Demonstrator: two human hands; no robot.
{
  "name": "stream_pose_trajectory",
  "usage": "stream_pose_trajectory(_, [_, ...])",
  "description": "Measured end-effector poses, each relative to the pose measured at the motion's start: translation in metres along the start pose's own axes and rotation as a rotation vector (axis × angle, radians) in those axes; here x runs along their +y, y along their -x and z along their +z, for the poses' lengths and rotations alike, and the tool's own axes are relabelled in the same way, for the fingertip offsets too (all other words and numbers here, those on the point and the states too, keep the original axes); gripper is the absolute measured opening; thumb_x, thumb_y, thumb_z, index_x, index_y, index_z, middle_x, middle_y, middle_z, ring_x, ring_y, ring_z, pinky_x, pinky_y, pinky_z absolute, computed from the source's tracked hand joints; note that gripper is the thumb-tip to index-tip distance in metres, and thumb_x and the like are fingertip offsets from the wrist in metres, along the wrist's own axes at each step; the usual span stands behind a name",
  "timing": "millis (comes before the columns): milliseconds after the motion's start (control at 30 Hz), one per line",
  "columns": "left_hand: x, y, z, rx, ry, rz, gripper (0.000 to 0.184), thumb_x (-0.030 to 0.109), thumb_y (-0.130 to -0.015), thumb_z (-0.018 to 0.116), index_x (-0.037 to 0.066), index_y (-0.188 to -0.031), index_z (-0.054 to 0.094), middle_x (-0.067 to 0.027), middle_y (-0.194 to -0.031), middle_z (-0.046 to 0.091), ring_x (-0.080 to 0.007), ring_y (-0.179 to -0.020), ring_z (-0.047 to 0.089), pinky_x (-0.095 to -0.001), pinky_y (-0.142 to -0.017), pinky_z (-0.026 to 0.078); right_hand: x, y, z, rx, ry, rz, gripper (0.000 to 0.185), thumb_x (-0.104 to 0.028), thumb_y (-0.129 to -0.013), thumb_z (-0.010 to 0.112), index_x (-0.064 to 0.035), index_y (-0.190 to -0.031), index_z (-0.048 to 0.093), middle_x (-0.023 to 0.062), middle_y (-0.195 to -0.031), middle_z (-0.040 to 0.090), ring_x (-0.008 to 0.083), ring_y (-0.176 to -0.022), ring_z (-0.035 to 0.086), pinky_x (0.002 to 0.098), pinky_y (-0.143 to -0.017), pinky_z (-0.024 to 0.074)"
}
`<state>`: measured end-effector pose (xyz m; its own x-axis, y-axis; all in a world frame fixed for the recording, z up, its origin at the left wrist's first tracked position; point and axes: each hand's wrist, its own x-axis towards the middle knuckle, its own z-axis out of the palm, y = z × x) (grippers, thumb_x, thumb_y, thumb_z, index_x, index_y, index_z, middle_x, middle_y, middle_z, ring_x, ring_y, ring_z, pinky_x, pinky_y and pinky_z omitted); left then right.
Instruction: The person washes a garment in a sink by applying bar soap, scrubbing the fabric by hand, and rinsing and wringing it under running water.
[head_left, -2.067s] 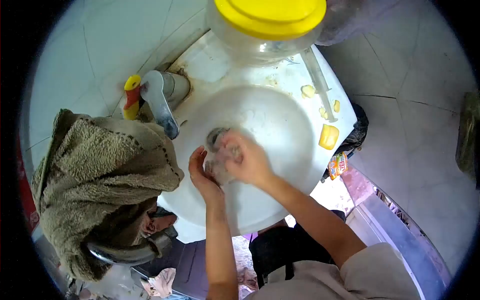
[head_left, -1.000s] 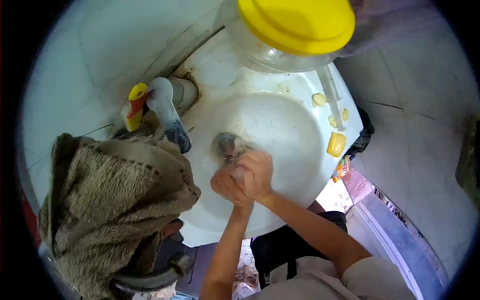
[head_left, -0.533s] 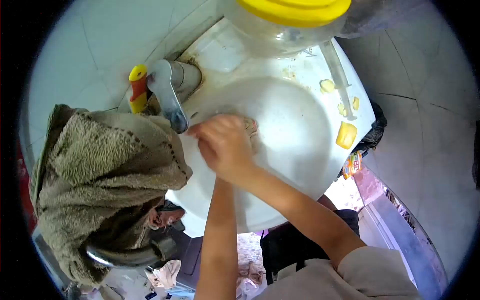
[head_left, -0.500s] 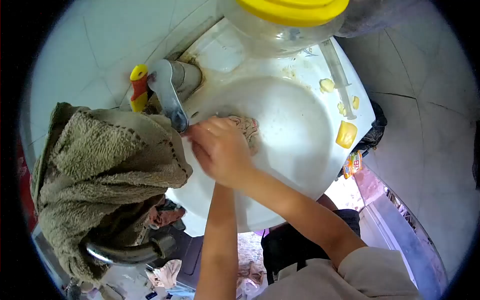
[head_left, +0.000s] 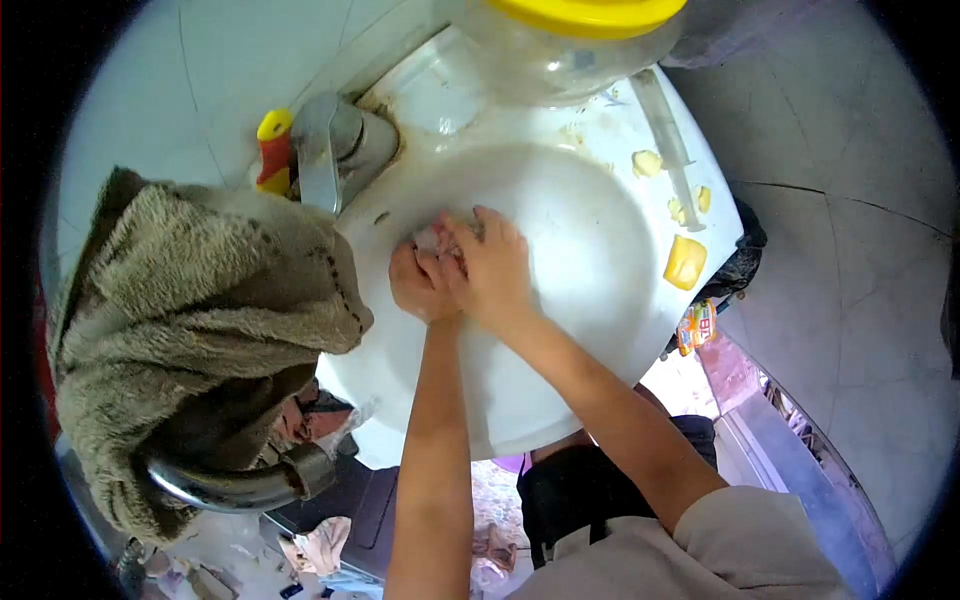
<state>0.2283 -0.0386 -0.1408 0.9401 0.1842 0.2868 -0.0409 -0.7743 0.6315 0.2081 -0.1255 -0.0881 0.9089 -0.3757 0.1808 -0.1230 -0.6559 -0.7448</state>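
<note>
Both my hands are low in the white washbasin (head_left: 600,340), pressed together around a small wet cloth (head_left: 432,238). My left hand (head_left: 425,285) is on the cloth's near left side, its fingers curled in. From the right, my right hand (head_left: 497,262) lies over the cloth with bent fingers. Pinkish, whitish folds show between the hands; the rest of the cloth is hidden under them. Behind them, the metal tap (head_left: 365,145) with its flat lever stands at the basin's back left corner.
A grey-green towel (head_left: 200,270) hangs over a metal bar (head_left: 230,485) at left. A red and yellow handle (head_left: 274,155) stands beside the tap. On the right rim lie a syringe (head_left: 662,125) and yellow soap (head_left: 685,262). A yellow-lidded jar (head_left: 570,65) sits at the back.
My right hand has left the tap lever and come down onto the cloth, which lay in the basin. The lever now sits at a different angle. My left hand is now uncovered.
</note>
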Motion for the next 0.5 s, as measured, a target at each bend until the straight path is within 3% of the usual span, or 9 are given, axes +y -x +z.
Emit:
stream_pose_trajectory(67, [-0.01, 0.002, -0.002, -0.097, 0.066, -0.021, 0.026, 0.026, -0.081, 0.045, 0.004, -0.067, 0.047, -0.0139, -0.068, 0.051, -0.035, -0.065, 0.047, -0.0432, -0.057, 0.037, 0.006, 0.003, 0.007, 0.029, 0.05, -0.007, 0.038, -0.016, -0.067, 0.062, -0.0115, -0.104, 0.058, 0.0083, -0.082, 0.06, 0.0295, -0.084, 0.056, 0.0397, -0.078, 0.0384])
stream_pose_trajectory(133, [-0.006, -0.003, -0.012, -0.135, 0.035, -0.022, 0.022, 0.02, -0.081, 0.044, 0.003, -0.068, 0.048, -0.0149, -0.067, 0.049, -0.0353, -0.062, 0.045, -0.045, -0.056, 0.035, 0.007, -0.006, 0.008, -0.212, -0.013, 0.137, 0.041, -0.029, -0.065, 0.063, -0.0125, -0.103, 0.059, 0.0099, -0.082, 0.058, 0.0287, -0.085, 0.052, 0.0415, -0.077, 0.0359])
stream_pose_trajectory(267, [-0.014, 0.008, -0.021, -0.175, 0.251, 0.067, 0.015, 0.014, -0.079, 0.047, 0.001, -0.071, 0.049, -0.0147, -0.07, 0.05, -0.0333, -0.065, 0.047, -0.042, -0.058, 0.036, 0.013, 0.002, -0.007, -0.294, -0.036, 0.069, 0.031, -0.024, -0.063, 0.064, -0.0129, -0.091, 0.058, 0.0071, -0.079, 0.056, 0.0276, -0.085, 0.051, 0.04, -0.076, 0.0359])
stream_pose_trajectory(333, [0.01, 0.023, -0.039, -0.002, 0.385, 0.057, 0.012, 0.012, -0.078, 0.048, 0.001, -0.074, 0.052, -0.0133, -0.07, 0.051, -0.0316, -0.066, 0.047, -0.0401, -0.062, 0.037, 0.013, 0.02, -0.022, -0.271, -0.107, 0.03, 0.027, -0.02, -0.061, 0.065, -0.0118, -0.085, 0.057, 0.0069, -0.081, 0.055, 0.0283, -0.084, 0.051, 0.0407, -0.077, 0.0362])
stream_pose_trajectory(367, [0.018, 0.031, -0.058, -0.147, 0.372, -0.117, 0.013, 0.012, -0.079, 0.048, 0.001, -0.076, 0.054, -0.0123, -0.075, 0.053, -0.0304, -0.071, 0.048, -0.0385, -0.069, 0.038, 0.01, 0.03, -0.033, -0.289, -0.113, -0.035, 0.026, -0.018, -0.061, 0.064, -0.011, -0.085, 0.056, 0.0072, -0.083, 0.054, 0.0286, -0.085, 0.05, 0.0412, -0.077, 0.0367])
stream_pose_trajectory(400, [0.024, 0.034, -0.074, -0.138, 0.366, -0.117, 0.013, 0.012, -0.079, 0.048, 0.001, -0.076, 0.054, -0.0123, -0.075, 0.053, -0.0304, -0.071, 0.048, -0.0385, -0.069, 0.038, 0.008, 0.038, -0.042, -0.305, -0.12, -0.104, 0.026, -0.016, -0.061, 0.064, -0.0101, -0.085, 0.056, 0.0075, -0.085, 0.053, 0.0289, -0.086, 0.049, 0.0416, -0.077, 0.0372])
stream_pose_trajectory(467, [0.033, 0.038, -0.099, -0.537, 0.184, -0.218, 0.014, 0.011, -0.085, 0.046, 0.0, -0.084, 0.055, -0.0127, -0.094, 0.054, -0.0236, -0.086, 0.05, -0.0342, -0.078, 0.04, 0.0, 0.047, -0.064, -0.397, -0.166, -0.091, 0.025, -0.015, -0.062, 0.063, -0.0085, -0.085, 0.055, 0.0079, -0.088, 0.053, 0.0296, -0.088, 0.049, 0.0419, -0.077, 0.0381])
stream_pose_trajectory(500, [0.037, 0.042, -0.103, -0.536, 0.185, -0.217, 0.014, 0.011, -0.085, 0.046, 0.0, -0.084, 0.055, -0.0127, -0.094, 0.054, -0.0236, -0.086, 0.05, -0.0342, -0.078, 0.04, -0.003, 0.049, -0.07, -0.485, -0.202, -0.072, 0.025, -0.013, -0.063, 0.062, -0.0068, -0.086, 0.054, 0.0084, -0.091, 0.052, 0.0302, -0.089, 0.048, 0.0422, -0.077, 0.0389])
